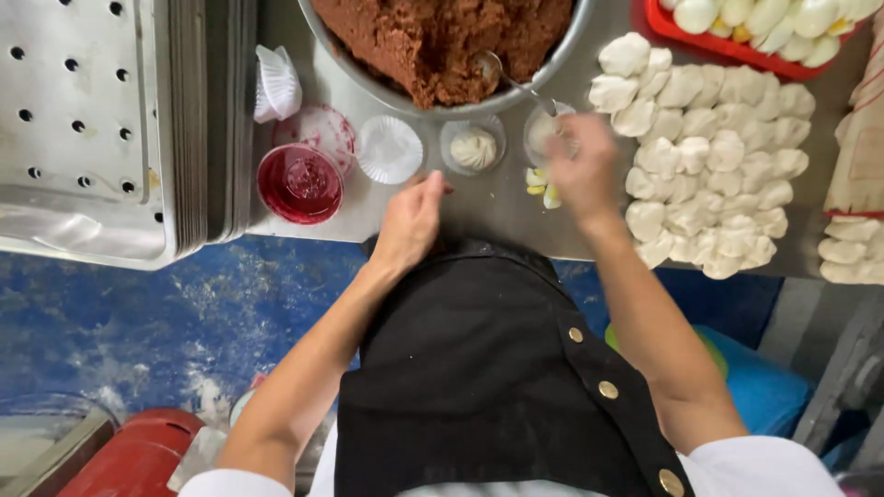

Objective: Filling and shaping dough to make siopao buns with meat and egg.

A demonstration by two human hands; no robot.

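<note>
Below me the grey steel worktable (497, 207) carries the lot. Biggest on it is the round metal bowl of reddish-brown minced filling (442, 41), with a metal spoon (502, 74) resting in it, handle over the rim. To my left sits a stack of perforated metal steamer trays (83, 120); to my right a spread of flattened white dough pieces (718, 156), and beyond them a red plastic tray of pale dumplings (764, 28).

My left arm reaches forward, forearm straight, and my left hand (412, 221) lies palm down at the table's near edge, fingers together and extended, gripping nothing that I can make out. My right arm angles in from the right, elbow bent, and my right hand (582, 166) is blurred above small yellow and white scraps (543, 189); I cannot tell whether it is clenched or loose.

Just past the hands stand a clear plastic cup with a pleated white bun (473, 145), a white fluted paper liner (389, 149), and a clear cup of red liquid (300, 182).
</note>
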